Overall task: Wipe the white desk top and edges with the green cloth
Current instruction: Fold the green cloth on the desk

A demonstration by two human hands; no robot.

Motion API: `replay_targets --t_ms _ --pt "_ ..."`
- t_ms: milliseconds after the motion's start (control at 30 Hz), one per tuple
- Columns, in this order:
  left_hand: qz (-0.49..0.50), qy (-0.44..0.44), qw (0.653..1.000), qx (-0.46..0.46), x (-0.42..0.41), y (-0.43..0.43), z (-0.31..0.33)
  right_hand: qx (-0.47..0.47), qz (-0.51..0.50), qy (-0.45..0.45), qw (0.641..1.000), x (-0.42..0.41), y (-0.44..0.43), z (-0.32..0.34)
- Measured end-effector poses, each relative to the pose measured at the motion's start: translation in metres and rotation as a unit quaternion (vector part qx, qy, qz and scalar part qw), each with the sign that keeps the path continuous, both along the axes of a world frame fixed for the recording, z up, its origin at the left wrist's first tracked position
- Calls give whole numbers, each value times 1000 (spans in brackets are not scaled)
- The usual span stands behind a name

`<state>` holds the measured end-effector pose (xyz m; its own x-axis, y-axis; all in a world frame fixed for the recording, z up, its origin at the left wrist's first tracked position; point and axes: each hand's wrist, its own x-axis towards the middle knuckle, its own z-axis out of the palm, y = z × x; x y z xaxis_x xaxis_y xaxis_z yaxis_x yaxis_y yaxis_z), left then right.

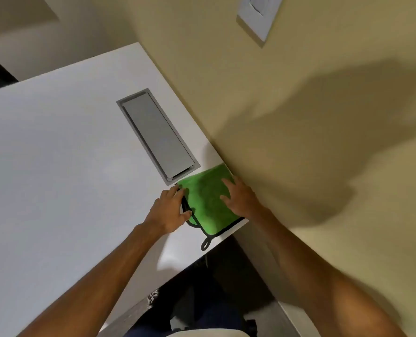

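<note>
The green cloth (205, 200), edged in black with a small black loop at its corner, lies flat on the white desk (56, 166) at the corner nearest the wall. My left hand (169, 211) grips the cloth's left black edge between thumb and fingers. My right hand (238, 199) rests flat on top of the cloth with its fingers spread, beside the wall. The loop hangs close to the desk's front edge.
A grey rectangular cable flap (157, 136) is set into the desk just beyond the cloth. The beige wall (299, 117) runs along the desk's right side, with a white switch plate (260, 13) higher up. Below the front edge are my dark-clothed legs (202, 300).
</note>
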<state>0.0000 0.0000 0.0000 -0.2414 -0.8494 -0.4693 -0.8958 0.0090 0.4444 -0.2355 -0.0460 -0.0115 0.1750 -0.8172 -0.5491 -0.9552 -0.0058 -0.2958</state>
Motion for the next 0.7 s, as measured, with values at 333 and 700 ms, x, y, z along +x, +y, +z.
replay_targets --t_ms 333,700 --pt "78 41 994 70 -21 -40 -36 -20 -135 -93 986 -4 -38 -26" --pt "160 14 987 26 -28 -53 -39 -17 -178 -118 977 -3 -53 -38"
